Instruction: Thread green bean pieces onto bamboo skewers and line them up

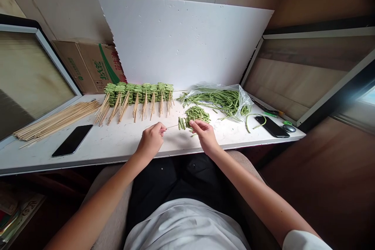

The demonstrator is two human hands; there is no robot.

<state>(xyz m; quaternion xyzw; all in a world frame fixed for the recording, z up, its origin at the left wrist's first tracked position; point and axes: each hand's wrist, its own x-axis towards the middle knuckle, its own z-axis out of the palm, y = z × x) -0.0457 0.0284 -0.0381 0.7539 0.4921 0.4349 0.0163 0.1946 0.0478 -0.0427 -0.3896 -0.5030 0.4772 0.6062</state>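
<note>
Pinched in my left hand (151, 139) is a thin bamboo skewer (172, 126) that points to the right. Several short pieces of green long bean (182, 124) sit crosswise on its far part. My right hand (205, 136) has its thumb and fingers closed on a bean piece at the skewer's right end; the fingers partly hide it. Right behind that hand lies a pile of cut bean pieces (199, 114). Behind my left hand, filled bean skewers (137, 94) lie in stacked groups, their bare sticks toward me.
Loose bamboo skewers (58, 120) and a black phone (72, 140) lie at the left. Uncut long beans (218, 99) spill from a clear plastic bag (243, 103) at the back right. Another dark phone (272, 126) rests near the right edge. A white foam board (184, 43) stands behind.
</note>
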